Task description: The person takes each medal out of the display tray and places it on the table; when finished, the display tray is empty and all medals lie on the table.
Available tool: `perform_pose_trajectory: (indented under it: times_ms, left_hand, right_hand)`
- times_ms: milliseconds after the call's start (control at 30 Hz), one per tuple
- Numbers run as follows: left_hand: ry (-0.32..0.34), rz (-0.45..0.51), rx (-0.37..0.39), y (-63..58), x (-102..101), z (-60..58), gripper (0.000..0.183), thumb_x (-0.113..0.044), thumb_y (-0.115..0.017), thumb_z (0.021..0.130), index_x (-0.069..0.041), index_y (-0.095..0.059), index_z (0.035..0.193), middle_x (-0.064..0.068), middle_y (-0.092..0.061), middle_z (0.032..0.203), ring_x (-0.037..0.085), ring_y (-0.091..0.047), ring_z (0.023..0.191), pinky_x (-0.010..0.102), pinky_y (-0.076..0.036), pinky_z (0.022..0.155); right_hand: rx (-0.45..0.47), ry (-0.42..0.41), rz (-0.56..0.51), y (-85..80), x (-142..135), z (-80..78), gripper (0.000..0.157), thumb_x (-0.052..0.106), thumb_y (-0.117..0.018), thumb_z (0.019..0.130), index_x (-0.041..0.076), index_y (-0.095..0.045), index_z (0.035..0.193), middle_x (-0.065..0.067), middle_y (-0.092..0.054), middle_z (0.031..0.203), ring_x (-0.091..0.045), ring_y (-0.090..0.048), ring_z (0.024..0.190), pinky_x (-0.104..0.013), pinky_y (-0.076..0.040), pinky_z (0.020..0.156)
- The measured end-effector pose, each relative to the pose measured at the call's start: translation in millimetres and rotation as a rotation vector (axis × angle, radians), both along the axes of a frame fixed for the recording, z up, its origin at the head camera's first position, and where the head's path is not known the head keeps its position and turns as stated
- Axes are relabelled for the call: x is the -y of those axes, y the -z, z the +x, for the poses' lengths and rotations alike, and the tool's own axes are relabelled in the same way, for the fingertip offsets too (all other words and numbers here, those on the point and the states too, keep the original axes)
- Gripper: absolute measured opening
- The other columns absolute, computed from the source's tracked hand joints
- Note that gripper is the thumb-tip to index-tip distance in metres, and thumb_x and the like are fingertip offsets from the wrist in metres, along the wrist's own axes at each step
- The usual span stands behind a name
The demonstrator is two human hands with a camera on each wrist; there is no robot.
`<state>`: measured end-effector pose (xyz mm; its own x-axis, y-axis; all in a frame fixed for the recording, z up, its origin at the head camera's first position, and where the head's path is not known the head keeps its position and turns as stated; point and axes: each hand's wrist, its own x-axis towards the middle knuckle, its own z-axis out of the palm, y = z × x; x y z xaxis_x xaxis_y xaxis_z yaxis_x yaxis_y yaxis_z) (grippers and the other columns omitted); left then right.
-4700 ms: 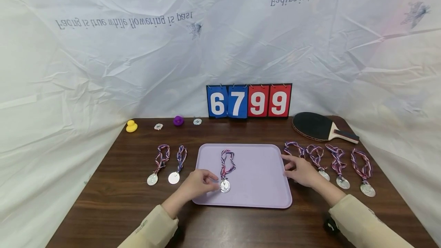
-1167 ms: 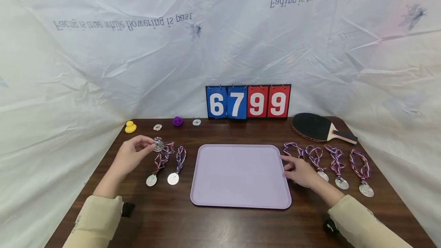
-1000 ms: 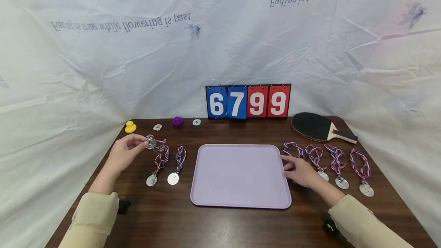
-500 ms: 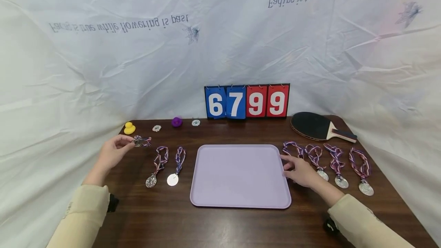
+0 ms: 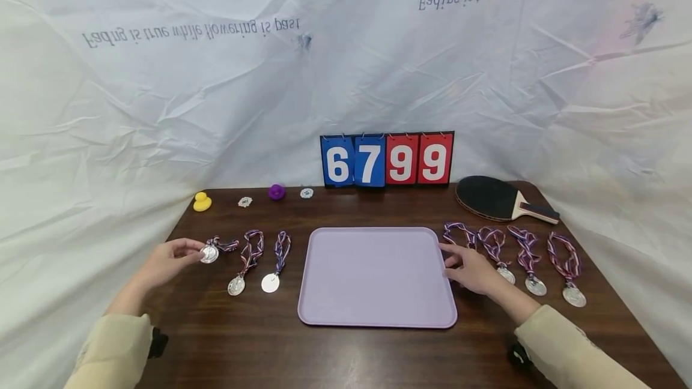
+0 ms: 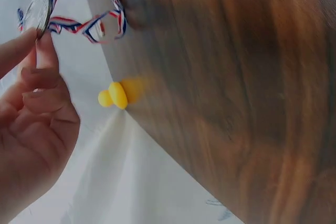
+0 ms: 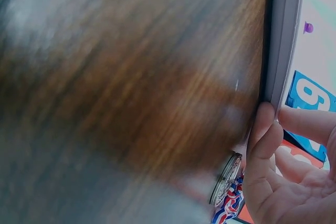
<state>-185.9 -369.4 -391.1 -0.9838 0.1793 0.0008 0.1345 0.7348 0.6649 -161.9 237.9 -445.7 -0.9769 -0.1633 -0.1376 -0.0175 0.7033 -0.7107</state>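
My left hand (image 5: 169,262) pinches the silver disc of a medal (image 5: 209,254) between thumb and fingertips, left of the other medals. Its striped red, white and blue ribbon (image 6: 84,24) trails off to the right. In the left wrist view that medal is held up above the tabletop. My right hand (image 5: 471,268) grips the right rim of the lilac tray (image 5: 378,323); the right wrist view has thumb and fingers on either side of the tray's edge (image 7: 283,40). Nothing lies on the tray. Beside my left hand lie two more medals (image 5: 236,285), ribbons pointing away.
Several medals (image 5: 535,285) lie right of the tray, one partly behind my right hand. Along the back stand a yellow duck (image 5: 202,202), a purple duck (image 5: 277,192), two white chips (image 5: 306,193), a flip scoreboard (image 5: 387,159) and a table tennis paddle (image 5: 489,198).
The medal that lay on the tray is now in my left hand, carried left past the two other medals, and has come nearer in the last half second. My right hand stays at the tray.
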Motion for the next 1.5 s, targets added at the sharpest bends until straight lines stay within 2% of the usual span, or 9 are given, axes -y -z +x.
perform_pose_trajectory:
  times_ms: [233,333,467,567,800,1067,1500]
  left_hand:
    - [0.041,0.048,0.163,5.2,13.0,13.3,0.033,-0.023,-0.059,0.087,0.004,-0.059,0.107,0.011,-0.066,0.092,0.013,-0.059,0.086,0.025,-0.044,0.071]
    - [0.024,0.022,0.224,9.7,16.1,17.4,0.034,-0.025,-0.059,0.087,0.002,-0.06,0.107,0.009,-0.066,0.094,0.015,-0.057,0.09,0.028,-0.043,0.075]
    - [-0.014,-0.035,0.253,16.4,16.4,21.6,0.034,-0.027,-0.06,0.085,0.0,-0.062,0.105,0.008,-0.065,0.095,0.019,-0.055,0.093,0.033,-0.042,0.075]
    - [-0.024,-0.051,0.255,21.4,16.0,24.0,0.033,-0.027,-0.061,0.085,0.0,-0.062,0.104,0.009,-0.064,0.095,0.019,-0.055,0.091,0.034,-0.043,0.073]
    - [-0.025,-0.007,0.246,33.8,17.8,26.6,0.031,-0.018,-0.062,0.084,0.002,-0.06,0.106,0.009,-0.065,0.088,0.018,-0.058,0.081,0.03,-0.044,0.068]
    - [0.027,-0.018,0.184,38.5,14.8,30.3,0.03,-0.011,-0.063,0.082,0.006,-0.059,0.107,0.009,-0.062,0.081,0.013,-0.056,0.07,0.026,-0.043,0.062]
    - [-0.069,-0.066,0.151,45.8,17.6,35.4,0.034,-0.011,-0.07,0.075,0.003,-0.06,0.104,0.005,-0.062,0.075,0.015,-0.055,0.068,0.027,-0.041,0.059]
  right_hand:
    - [0.012,0.005,-0.002,0.2,0.0,0.7,0.056,0.006,-0.065,0.079,0.004,-0.043,0.131,-0.006,-0.058,0.087,-0.017,-0.052,0.058,-0.031,-0.045,0.053]
    - [0.012,0.009,-0.004,-0.4,-0.1,0.2,0.057,0.006,-0.065,0.079,0.005,-0.043,0.131,-0.007,-0.058,0.087,-0.017,-0.052,0.058,-0.031,-0.045,0.053]
    - [0.009,0.003,-0.009,-1.1,-0.4,-0.3,0.057,0.006,-0.065,0.079,0.004,-0.043,0.131,-0.007,-0.059,0.088,-0.017,-0.053,0.058,-0.031,-0.045,0.053]
    - [0.009,-0.001,-0.01,-1.4,-0.6,0.0,0.056,0.006,-0.064,0.08,0.004,-0.042,0.132,-0.007,-0.059,0.088,-0.018,-0.053,0.058,-0.031,-0.045,0.053]
    - [0.009,-0.004,-0.012,-2.6,0.1,0.4,0.057,0.006,-0.064,0.08,0.003,-0.042,0.131,-0.007,-0.058,0.087,-0.018,-0.053,0.057,-0.031,-0.046,0.052]
    - [0.009,-0.004,-0.015,-5.0,0.3,1.1,0.056,0.005,-0.064,0.08,0.002,-0.042,0.131,-0.008,-0.059,0.088,-0.018,-0.052,0.056,-0.031,-0.046,0.052]
    - [0.019,-0.019,-0.033,-6.0,-0.5,-1.8,0.057,0.005,-0.066,0.079,0.002,-0.043,0.131,-0.009,-0.059,0.086,-0.018,-0.054,0.057,-0.029,-0.048,0.051]
